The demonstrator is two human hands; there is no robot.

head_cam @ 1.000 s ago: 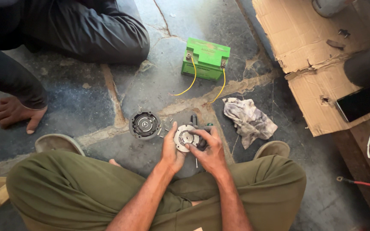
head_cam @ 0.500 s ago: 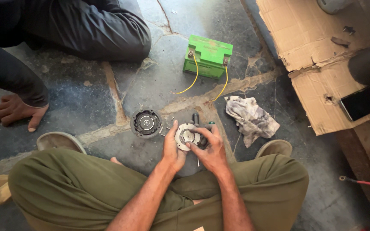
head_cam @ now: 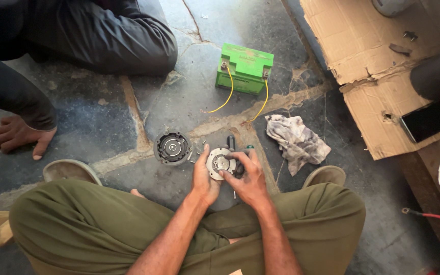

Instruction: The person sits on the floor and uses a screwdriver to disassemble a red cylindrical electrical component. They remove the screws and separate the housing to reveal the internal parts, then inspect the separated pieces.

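I sit on the floor with my knees spread, in olive trousers. A round silvery metal part (head_cam: 221,162) is held between both hands above the stone floor. My left hand (head_cam: 202,175) grips its left rim. My right hand (head_cam: 249,175) holds its right side, with the fingertips on its face. A dark tool handle (head_cam: 231,142) shows just behind the part. A second round, dark part (head_cam: 172,147) lies on the floor to the left, with a few small screws (head_cam: 193,155) beside it.
A green battery (head_cam: 244,68) with two yellow wires (head_cam: 227,94) stands ahead. A dirty rag (head_cam: 296,142) lies to the right. Cardboard (head_cam: 373,61) with a phone (head_cam: 429,119) lies at the far right. Another person's foot (head_cam: 19,136) and leg rest at the left.
Both hands stay on the round silvery part; my right fingers have shifted slightly on its face. The view has drifted a little.
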